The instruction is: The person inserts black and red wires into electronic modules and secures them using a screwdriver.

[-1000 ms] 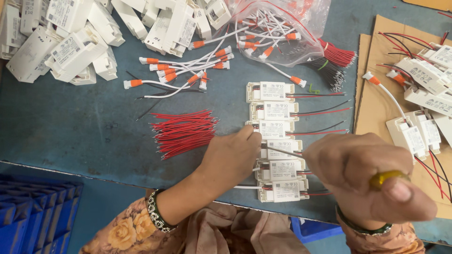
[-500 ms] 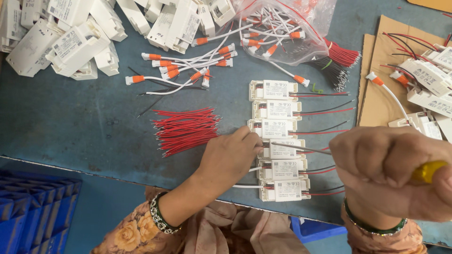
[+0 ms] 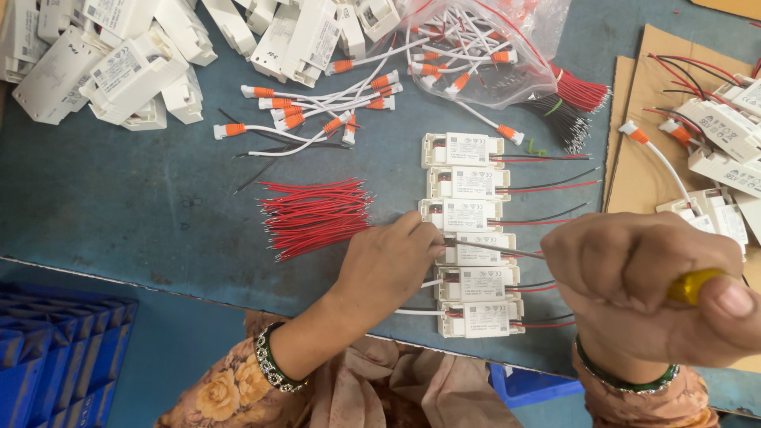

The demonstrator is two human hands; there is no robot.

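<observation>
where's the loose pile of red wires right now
In the head view the loose red wires lie on the blue table left of centre, just left of the column of white modules and up-left of the left hand.

Table: we see a worn blue-grey work table (image 3: 119, 214) that fills most of the view, its surface scuffed and stained.
Table edge: the front edge runs slightly tilted from left to right.
Cardboard: we see flat brown cardboard sheets (image 3: 642, 170) lying on the right part of the table.
Crates: blue plastic crates (image 3: 55, 357) stand below the table at the left.
Light: even and soft, without hard shadows.
</observation>
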